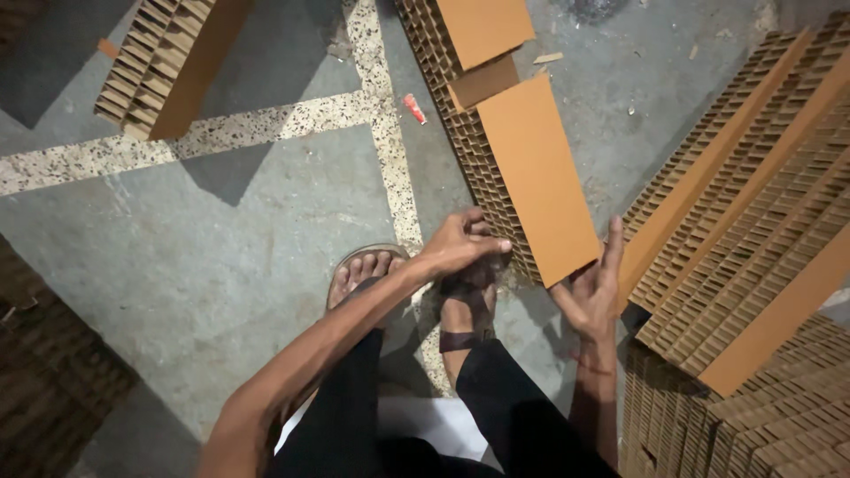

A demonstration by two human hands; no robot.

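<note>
The honeycomb cardboard slab (509,168) is tan-orange on its flat face with a brown grid of cells along the edge, same as the stacks (753,239) at right, all on a grey floor (248,239) crossed by speckled cream strips (266,124).

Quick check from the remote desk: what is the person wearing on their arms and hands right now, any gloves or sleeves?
No gloves and no sleeves in view: both forearms are bare down to the left hand and right hand. A thin reddish thread band circles the right wrist. No rings or watch show.
</note>
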